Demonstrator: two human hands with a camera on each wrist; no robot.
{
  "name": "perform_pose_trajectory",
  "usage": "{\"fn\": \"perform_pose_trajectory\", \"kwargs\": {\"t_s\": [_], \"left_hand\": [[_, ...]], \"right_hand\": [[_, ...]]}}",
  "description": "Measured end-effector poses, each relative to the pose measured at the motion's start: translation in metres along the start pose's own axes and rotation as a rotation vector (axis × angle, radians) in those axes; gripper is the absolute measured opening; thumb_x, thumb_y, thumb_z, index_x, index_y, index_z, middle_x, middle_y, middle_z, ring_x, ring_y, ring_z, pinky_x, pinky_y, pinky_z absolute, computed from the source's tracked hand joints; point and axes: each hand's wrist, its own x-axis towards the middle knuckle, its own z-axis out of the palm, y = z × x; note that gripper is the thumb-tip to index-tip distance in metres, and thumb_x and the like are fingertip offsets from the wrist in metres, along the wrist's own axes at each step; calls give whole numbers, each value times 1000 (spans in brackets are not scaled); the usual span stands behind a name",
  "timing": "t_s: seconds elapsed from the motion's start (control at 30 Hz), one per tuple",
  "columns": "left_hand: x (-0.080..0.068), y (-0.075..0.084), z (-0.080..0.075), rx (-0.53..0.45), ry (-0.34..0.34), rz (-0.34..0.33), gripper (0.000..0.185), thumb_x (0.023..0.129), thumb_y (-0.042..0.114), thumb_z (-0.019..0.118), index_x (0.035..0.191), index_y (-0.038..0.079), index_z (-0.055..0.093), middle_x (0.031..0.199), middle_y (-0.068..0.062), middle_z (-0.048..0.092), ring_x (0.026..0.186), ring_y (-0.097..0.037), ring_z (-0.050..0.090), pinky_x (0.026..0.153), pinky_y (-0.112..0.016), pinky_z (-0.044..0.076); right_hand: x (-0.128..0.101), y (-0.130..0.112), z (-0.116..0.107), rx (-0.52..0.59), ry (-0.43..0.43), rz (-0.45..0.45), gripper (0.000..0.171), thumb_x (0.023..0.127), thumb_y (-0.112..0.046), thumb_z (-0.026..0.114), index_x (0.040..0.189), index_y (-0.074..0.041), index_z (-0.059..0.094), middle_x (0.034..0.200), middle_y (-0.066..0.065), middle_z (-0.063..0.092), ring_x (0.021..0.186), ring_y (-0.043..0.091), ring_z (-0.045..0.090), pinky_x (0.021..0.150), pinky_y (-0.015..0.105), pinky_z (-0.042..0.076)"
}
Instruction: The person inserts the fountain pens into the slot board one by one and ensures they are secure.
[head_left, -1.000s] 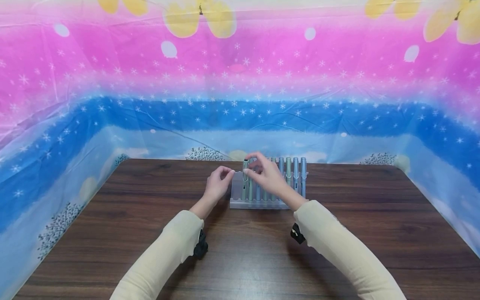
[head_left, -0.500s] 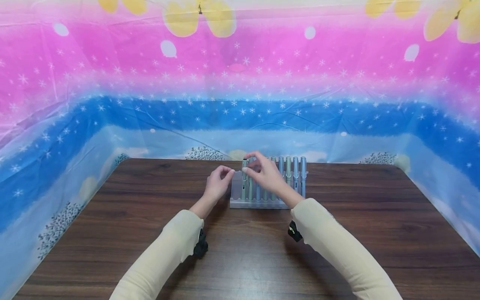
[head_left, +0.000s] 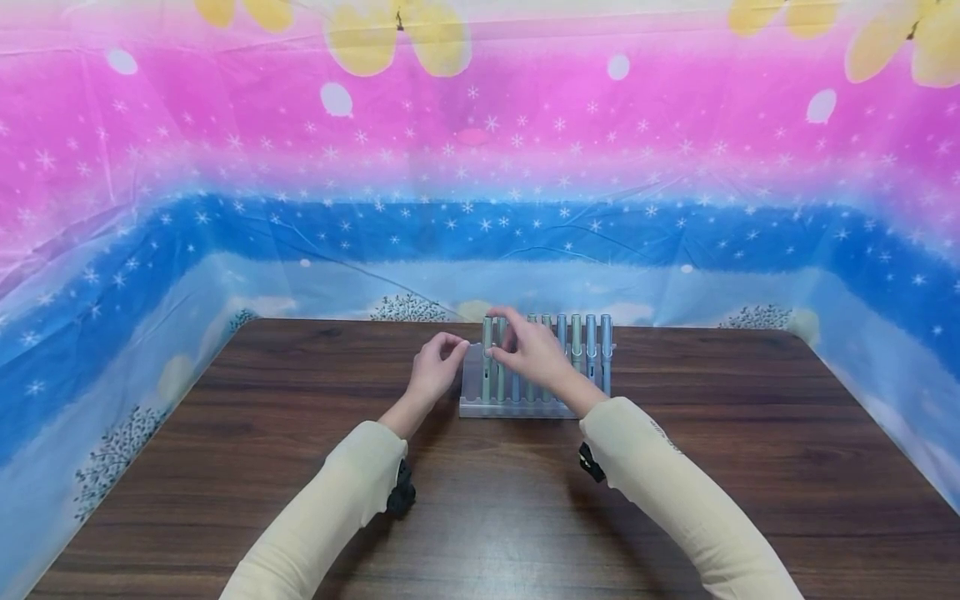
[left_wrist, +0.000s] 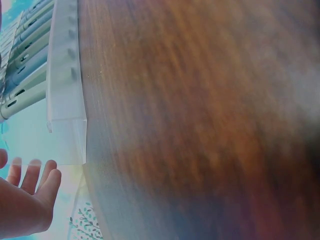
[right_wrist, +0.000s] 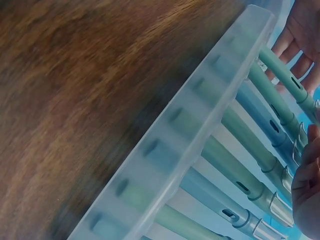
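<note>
A clear pen stand (head_left: 517,411) holds several upright capped pens in pale green and blue, with metal clips. My left hand (head_left: 433,368) pinches the stand's upper left corner between thumb and fingertips; in the left wrist view its fingers (left_wrist: 47,187) lie at the clear end panel. My right hand (head_left: 534,348) holds the leftmost green pen (head_left: 487,379) near its cap, index finger at the top and thumb beside the clip. That green pen (right_wrist: 282,75) stands in the end slot. Behind the right hand, the upper parts of some pens are hidden.
The stand rests toward the far edge of a dark wooden table (head_left: 480,500). A pink and blue patterned cloth (head_left: 465,167) hangs around the back and sides. Black wrist cameras are strapped at the left cuff (head_left: 401,487) and the right cuff (head_left: 591,462).
The right thumb has slid a little down the leftmost pen, and the pen's top has shifted slightly left. The right forearm has moved slightly left. The left hand stays at the stand's corner.
</note>
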Motion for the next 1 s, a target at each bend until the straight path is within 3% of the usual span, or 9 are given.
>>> {"fn": "perform_pose_trajectory", "kwargs": {"t_s": [0.43, 1.0], "left_hand": [[1, 0, 1, 7, 5, -10, 23, 90, 24, 52, 98, 4, 57, 99, -10, 58, 88, -22, 54, 77, -36, 43], [0, 0, 0, -14, -4, -9, 21, 90, 22, 51, 98, 4, 57, 98, -10, 57, 86, -23, 54, 76, -35, 44]], "right_hand": [[0, -1, 2, -39, -60, 80, 61, 81, -22, 65, 133, -18, 34, 62, -3, 51, 49, 11, 47, 45, 26, 40], [3, -5, 2, -96, -89, 147, 62, 82, -26, 63, 135, -20, 32, 58, -3, 50, 46, 12, 46, 39, 26, 38]]}}
